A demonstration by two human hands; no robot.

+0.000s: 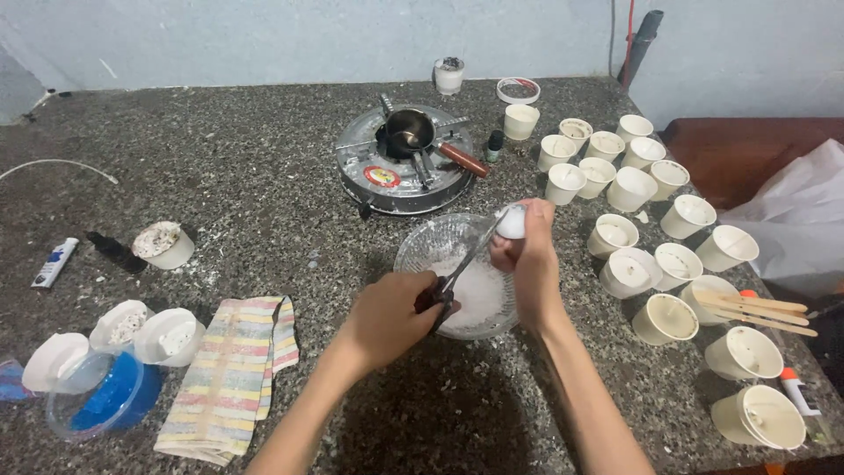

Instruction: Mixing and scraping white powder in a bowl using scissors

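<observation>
My left hand [387,318] grips the dark handles of a pair of scissors [462,264], whose blades point up and right. My right hand [530,264] holds a small white lump [511,222] at its fingertips, and the scissor tips touch it. Both hands are over a clear glass bowl [420,251] that holds white flakes [482,295]. The bowl stands on the speckled stone counter [255,193].
Several white paper cups [629,188] fill the right side, with wooden sticks [761,310] laid across one. A round metal stove [397,180] with a small pot [411,134] stands behind the bowl. A striped cloth [230,374], a blue-lidded container [104,400] and more cups lie at the left.
</observation>
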